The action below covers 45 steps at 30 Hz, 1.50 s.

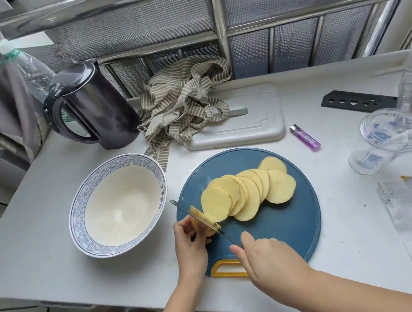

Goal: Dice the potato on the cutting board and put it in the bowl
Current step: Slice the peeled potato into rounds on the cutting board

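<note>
The fingers (181, 229) of the left hand (191, 244) pinch the potato end (202, 223) on the cutting board (292, 223). The right hand (267, 257) grips the knife (181, 208), its blade set into that piece. Keep fingertips tucked back, cut straight down, then stack the fanned slices (246, 192) for dicing. The bowl (125, 202) stands beside on the tabletop (36, 238).

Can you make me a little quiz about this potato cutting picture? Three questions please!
1. True or false: the bowl already has potato pieces in it.
2. Which hand holds the knife?
3. The potato slices lie on a round cutting board. What colour is it? A) red B) blue C) green

Key:
1. False, it is empty.
2. The right hand; the left hand holds the potato end.
3. B
</note>
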Each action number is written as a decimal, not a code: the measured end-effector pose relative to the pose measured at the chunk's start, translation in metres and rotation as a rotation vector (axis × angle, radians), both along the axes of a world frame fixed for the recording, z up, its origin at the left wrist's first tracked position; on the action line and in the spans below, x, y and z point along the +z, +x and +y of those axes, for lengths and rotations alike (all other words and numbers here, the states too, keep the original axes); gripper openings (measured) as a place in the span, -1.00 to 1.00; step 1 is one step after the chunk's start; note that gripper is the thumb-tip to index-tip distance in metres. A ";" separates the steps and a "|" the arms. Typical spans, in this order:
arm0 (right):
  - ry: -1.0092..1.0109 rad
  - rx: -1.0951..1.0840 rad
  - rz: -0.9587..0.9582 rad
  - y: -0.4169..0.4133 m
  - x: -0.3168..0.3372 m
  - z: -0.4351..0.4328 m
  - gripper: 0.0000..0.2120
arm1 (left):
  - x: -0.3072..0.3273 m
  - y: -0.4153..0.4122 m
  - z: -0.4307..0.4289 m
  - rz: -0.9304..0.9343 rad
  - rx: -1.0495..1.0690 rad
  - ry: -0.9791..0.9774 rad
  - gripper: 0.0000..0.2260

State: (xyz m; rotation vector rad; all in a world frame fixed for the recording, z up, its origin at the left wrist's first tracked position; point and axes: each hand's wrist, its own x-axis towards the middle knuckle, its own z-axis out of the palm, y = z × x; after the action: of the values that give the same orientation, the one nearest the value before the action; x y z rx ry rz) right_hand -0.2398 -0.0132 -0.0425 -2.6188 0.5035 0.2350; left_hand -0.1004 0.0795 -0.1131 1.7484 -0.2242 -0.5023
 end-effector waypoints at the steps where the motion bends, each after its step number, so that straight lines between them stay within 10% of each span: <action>1: -0.011 0.013 0.007 0.000 -0.001 0.000 -0.66 | -0.001 0.000 0.000 0.004 0.000 -0.009 -0.92; 8: -0.024 -0.018 -0.091 -0.002 -0.009 0.000 -0.14 | -0.006 0.002 -0.004 0.032 0.047 0.014 -0.91; 15: -0.038 -0.200 0.004 -0.002 0.001 0.002 -0.51 | 0.001 -0.001 -0.006 0.073 0.078 -0.017 -0.88; 45: 0.271 -0.121 0.041 0.011 0.011 -0.003 -0.64 | 0.005 0.001 0.007 0.074 -0.025 -0.013 -0.52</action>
State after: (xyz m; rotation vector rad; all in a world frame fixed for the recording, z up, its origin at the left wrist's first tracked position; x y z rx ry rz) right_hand -0.2289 -0.0159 -0.0319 -2.3161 0.5968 0.2963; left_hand -0.0992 0.0870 -0.1084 1.7125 -0.1968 -0.5809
